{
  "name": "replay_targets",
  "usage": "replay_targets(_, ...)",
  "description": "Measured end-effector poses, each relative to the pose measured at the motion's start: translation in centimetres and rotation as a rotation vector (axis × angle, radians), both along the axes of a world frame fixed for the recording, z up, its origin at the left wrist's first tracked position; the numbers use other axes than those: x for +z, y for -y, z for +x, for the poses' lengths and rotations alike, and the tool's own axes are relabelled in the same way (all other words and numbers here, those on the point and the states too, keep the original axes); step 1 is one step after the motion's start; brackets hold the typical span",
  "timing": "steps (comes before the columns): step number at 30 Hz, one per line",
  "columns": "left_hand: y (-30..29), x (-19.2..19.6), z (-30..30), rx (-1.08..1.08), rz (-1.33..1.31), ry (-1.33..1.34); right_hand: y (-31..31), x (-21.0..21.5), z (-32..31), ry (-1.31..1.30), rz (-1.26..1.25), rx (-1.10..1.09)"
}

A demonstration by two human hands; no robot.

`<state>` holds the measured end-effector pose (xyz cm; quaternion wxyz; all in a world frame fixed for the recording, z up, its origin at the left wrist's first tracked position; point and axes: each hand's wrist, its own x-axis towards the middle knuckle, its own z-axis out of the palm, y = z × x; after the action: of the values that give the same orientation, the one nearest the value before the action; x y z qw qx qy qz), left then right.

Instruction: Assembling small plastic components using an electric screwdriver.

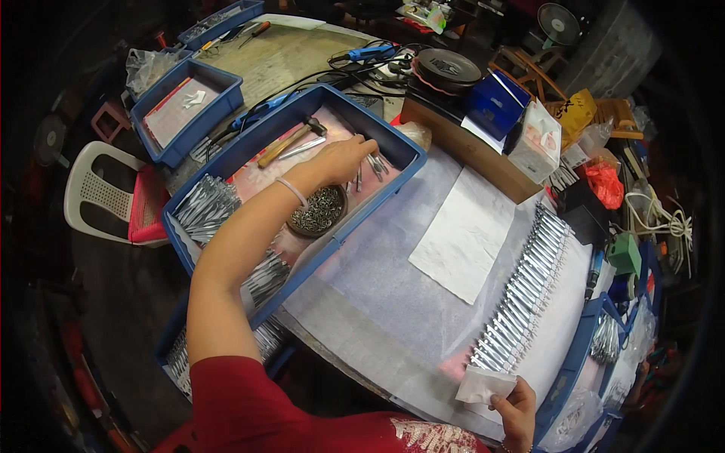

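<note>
A: Cluttered workshop, head view. White sheets cover the worktop [393, 302]; dark floor and a white plastic chair [94, 189] lie out past the left arm.

B: Hands?

A: Well apart. Left hand [343, 158] is stretched forward into a blue tray [400, 147], fingers curled down on a few small metal pieces [375, 164] at its far end. Whether they are pinched or only touched, cannot tell. Right hand [516, 408] is low and close to the body, thumb and fingers closed on a small white paper [483, 383].

B: Near the left hand?

A: Just below the wrist, a round bowl of small metal rings [319, 210]. Beyond the hand on its left side, a wooden-handled hammer [291, 142]. Along the forearm, bundles of shiny metal parts [205, 205] in the same tray.

B: Near the right hand?

A: A long row of silver metal pieces [525, 287] runs from just above the paper away toward the far right. Between the two hands, a white sheet [462, 234] lies flat.
</note>
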<state>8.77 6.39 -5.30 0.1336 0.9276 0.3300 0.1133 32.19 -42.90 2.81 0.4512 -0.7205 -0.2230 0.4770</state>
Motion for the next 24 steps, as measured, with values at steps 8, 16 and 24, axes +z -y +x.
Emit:
replay_targets(8, -0.07, 0.15, -0.71, -0.077, -0.045, 0.005, -0.51, -0.22, -0.32, -0.007, -0.006, 0.013)
replay_targets(16, -0.18, 0.08, -0.19, -0.121, -0.048, -0.02, -0.59, 0.03, -0.49, 0.016, -0.036, 0.01)
replay_targets(24, -0.49, 0.49, -0.11, -0.147, 0.044, -0.114, -0.59, -0.35, -0.31, -0.001, -0.017, 0.037)
